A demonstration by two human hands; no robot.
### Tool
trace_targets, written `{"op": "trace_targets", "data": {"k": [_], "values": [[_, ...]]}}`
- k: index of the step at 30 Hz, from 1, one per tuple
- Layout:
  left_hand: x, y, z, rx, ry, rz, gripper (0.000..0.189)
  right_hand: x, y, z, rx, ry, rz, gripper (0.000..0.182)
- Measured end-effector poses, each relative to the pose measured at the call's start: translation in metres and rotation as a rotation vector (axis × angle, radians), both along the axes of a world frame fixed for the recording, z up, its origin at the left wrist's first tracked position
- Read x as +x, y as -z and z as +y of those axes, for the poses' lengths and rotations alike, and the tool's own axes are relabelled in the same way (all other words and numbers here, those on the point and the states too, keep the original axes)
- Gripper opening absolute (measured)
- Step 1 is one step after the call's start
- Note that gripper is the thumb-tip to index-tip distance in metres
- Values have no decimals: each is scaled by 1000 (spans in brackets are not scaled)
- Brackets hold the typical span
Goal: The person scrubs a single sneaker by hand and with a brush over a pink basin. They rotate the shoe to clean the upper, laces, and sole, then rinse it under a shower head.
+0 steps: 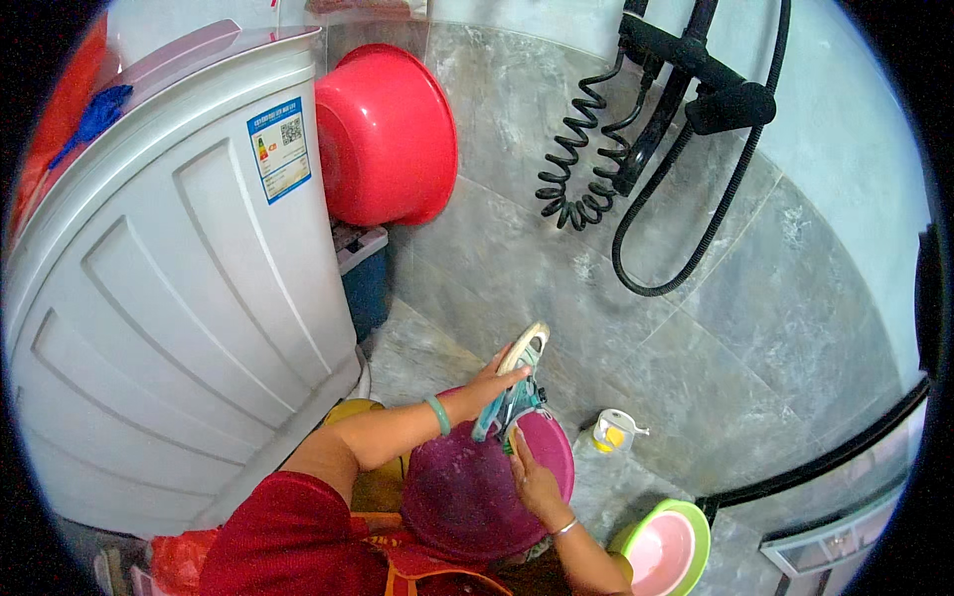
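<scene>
My left hand (pixel 488 391) grips a teal and grey sandal (pixel 510 406) with an off-white sole, tilted up above a purple plastic basin (pixel 462 499). A pale jade-coloured bangle circles that wrist. Close to the sandal's lower end, my right hand (pixel 535 480) holds a small brush (pixel 511 442), apparently with green bristles and mostly covered by the fingers. The brush seems to meet the sandal, though the exact contact is hard to see. Inside the basin the surface looks dark purple; whether water is there I cannot tell.
A white ribbed tub (pixel 186 298) fills the left side. Beyond it, a red basin (pixel 395 134) rests above a blue bin (pixel 365 283). A white and yellow bottle (pixel 615 432) and green-rimmed pink basin (pixel 693 551) stand right. Black shower hoses (pixel 626 261) hang ahead.
</scene>
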State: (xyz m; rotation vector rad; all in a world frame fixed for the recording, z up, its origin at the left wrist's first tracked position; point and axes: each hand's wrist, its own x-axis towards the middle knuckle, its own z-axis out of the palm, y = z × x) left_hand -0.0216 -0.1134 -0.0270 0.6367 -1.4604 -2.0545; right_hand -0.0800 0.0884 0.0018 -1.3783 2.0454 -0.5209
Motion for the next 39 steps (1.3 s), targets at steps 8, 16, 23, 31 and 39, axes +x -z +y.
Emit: {"op": "trace_targets", "data": {"k": [8, 16, 23, 31, 39], "values": [[-2, -13, 55, 325, 306, 5, 42, -55, 57, -18, -534, 240, -426, 38], [18, -31, 30, 605, 434, 94, 42, -2, -20, 6, 74, 384, -1480, 51], [11, -26, 11, 230, 117, 74, 40, 2, 30, 9, -301, 81, -214, 34], [5, -7, 58, 364, 396, -56, 43, -53, 60, -14, -485, 183, 1, 30], [16, -39, 22, 552, 371, 101, 44, -10, -20, 5, 57, 372, -1579, 34]]}}
